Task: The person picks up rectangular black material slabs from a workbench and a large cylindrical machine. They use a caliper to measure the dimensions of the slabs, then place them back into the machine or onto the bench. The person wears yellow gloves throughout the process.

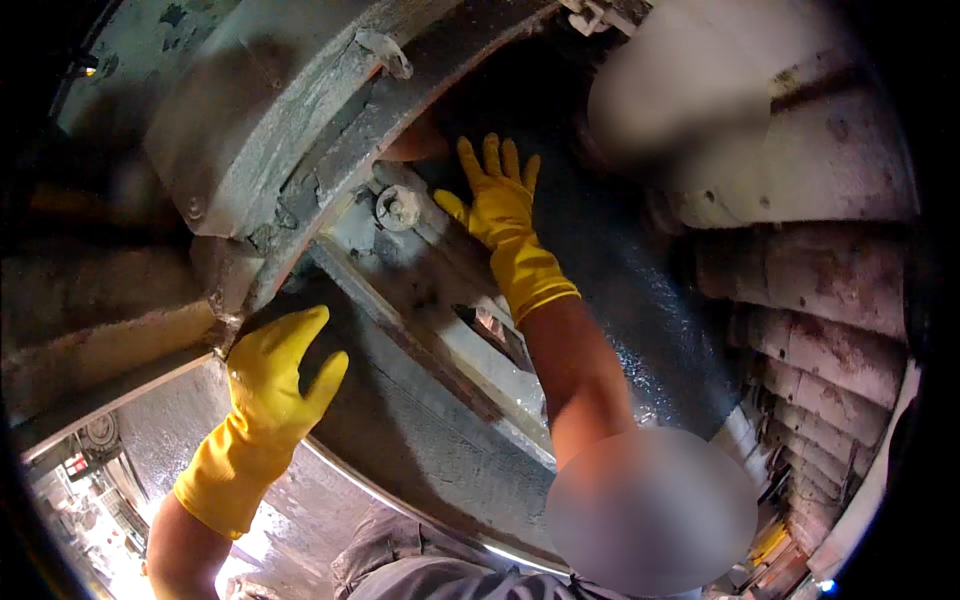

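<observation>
Both my hands wear long yellow rubber gloves. My right hand [497,203] stretches forward with its fingers spread over a dark, wet-looking surface [640,270]; whether the palm presses on it cannot be made out. Left of that hand sits a round grey fitting with a hole [398,207], on a slanting metal beam [420,355]. My left hand [275,365] is raised at the lower left, thumb apart from the fingers and nothing between them. Its fingertips are nearest to the lower end of a thick, crusted grey frame [300,215].
Rows of pale, stained, rounded segments [810,285] line the right side. A rusty ledge [110,350] juts in at the left. A curved rim [370,490] runs in front of my body. Blurred patches hide parts of the upper right and lower right.
</observation>
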`<state>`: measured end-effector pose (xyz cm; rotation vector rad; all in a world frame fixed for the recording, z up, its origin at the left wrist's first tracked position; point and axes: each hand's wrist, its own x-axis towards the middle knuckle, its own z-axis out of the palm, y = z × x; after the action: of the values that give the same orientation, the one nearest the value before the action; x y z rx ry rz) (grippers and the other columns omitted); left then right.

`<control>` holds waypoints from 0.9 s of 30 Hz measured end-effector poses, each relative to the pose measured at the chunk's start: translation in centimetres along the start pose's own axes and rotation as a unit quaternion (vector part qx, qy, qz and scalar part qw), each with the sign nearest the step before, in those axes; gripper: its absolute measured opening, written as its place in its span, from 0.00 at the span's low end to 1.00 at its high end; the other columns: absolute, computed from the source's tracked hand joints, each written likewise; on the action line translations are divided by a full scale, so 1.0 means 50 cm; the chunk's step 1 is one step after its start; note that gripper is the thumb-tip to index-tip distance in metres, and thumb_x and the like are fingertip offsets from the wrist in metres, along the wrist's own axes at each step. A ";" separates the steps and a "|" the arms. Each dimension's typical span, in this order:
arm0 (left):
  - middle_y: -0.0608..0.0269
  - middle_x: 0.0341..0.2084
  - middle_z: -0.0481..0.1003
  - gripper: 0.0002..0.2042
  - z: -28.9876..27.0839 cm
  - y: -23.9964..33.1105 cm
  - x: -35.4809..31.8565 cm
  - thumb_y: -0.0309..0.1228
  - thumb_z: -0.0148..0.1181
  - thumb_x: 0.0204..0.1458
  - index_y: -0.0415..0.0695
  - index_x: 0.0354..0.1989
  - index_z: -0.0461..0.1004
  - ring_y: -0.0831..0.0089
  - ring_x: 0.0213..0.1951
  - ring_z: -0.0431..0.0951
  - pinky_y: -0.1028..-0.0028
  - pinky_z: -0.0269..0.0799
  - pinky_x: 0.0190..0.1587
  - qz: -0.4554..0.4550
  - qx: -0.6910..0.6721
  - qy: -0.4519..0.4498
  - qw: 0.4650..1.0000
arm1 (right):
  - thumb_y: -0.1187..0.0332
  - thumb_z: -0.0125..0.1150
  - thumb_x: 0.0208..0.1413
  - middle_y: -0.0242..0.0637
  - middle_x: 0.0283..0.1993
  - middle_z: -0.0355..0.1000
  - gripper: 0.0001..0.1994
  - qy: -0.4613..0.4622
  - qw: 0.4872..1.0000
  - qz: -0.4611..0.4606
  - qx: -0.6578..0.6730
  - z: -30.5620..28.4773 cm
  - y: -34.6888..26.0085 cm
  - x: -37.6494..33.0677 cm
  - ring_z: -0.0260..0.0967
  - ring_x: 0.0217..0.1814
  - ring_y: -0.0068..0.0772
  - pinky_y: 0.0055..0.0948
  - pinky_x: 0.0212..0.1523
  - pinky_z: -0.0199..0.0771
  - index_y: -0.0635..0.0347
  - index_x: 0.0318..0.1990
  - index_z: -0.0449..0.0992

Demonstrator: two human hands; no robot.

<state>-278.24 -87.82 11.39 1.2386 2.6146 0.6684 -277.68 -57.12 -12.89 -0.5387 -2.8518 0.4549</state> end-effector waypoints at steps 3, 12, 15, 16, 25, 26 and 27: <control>0.43 0.46 0.83 0.20 0.004 -0.021 -0.009 0.28 0.74 0.49 0.36 0.52 0.82 0.47 0.47 0.84 0.59 0.79 0.53 0.028 0.014 0.013 0.999 | 0.30 0.54 0.59 0.50 0.83 0.50 0.47 -0.006 1.000 -0.020 0.001 0.015 0.016 -0.001 0.40 0.86 0.58 0.66 0.81 0.24 0.43 0.80 0.56; 0.51 0.42 0.85 0.19 0.008 -0.042 -0.038 0.35 0.75 0.51 0.43 0.51 0.83 0.52 0.43 0.84 0.61 0.78 0.49 0.077 0.016 0.053 0.996 | 0.40 0.62 0.64 0.52 0.67 0.73 0.34 -0.157 0.914 0.017 0.373 -0.122 -0.012 -0.141 0.68 0.71 0.54 0.41 0.71 0.67 0.59 0.65 0.76; 0.50 0.41 0.84 0.19 0.031 -0.058 -0.065 0.37 0.74 0.52 0.42 0.51 0.83 0.51 0.43 0.84 0.61 0.78 0.49 0.106 -0.024 0.059 0.992 | 0.47 0.61 0.68 0.49 0.67 0.73 0.28 -0.252 0.922 -0.024 0.294 -0.322 -0.133 -0.227 0.69 0.71 0.47 0.37 0.72 0.65 0.62 0.63 0.77; 0.49 0.41 0.84 0.20 0.039 -0.073 -0.068 0.39 0.73 0.53 0.42 0.51 0.83 0.50 0.43 0.84 0.59 0.78 0.49 0.132 -0.025 0.069 0.988 | 0.50 0.63 0.67 0.48 0.64 0.76 0.25 -0.224 0.918 -0.016 0.327 -0.382 -0.209 -0.276 0.72 0.67 0.47 0.39 0.68 0.69 0.63 0.58 0.80; 0.44 0.52 0.79 0.23 -0.025 -0.216 -0.337 0.42 0.61 0.55 0.42 0.55 0.79 0.47 0.58 0.75 0.53 0.66 0.65 0.438 -0.026 0.148 0.886 | 0.41 0.75 0.49 0.48 0.31 0.80 0.25 0.108 0.963 0.193 -0.152 -0.370 -0.558 -0.609 0.78 0.36 0.58 0.53 0.36 0.75 0.57 0.32 0.83; 0.44 0.49 0.80 0.22 -0.053 -0.275 -0.412 0.41 0.61 0.54 0.43 0.55 0.79 0.47 0.55 0.78 0.54 0.70 0.61 0.463 -0.043 -0.001 0.885 | 0.39 0.74 0.49 0.49 0.31 0.80 0.28 0.192 0.947 0.142 -0.213 -0.364 -0.505 -0.615 0.77 0.36 0.59 0.54 0.37 0.75 0.58 0.31 0.81; 0.45 0.46 0.81 0.22 -0.079 -0.381 -0.494 0.39 0.62 0.53 0.43 0.55 0.78 0.47 0.51 0.80 0.55 0.75 0.56 0.435 -0.021 -0.178 0.882 | 0.37 0.73 0.49 0.50 0.32 0.80 0.29 0.128 0.955 0.186 -0.193 -0.361 -0.521 -0.598 0.77 0.37 0.61 0.54 0.38 0.75 0.59 0.31 0.81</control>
<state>-276.93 -118.61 5.14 2.2679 1.6537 0.5176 -254.19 -86.97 8.46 -1.1261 -2.5895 -0.1251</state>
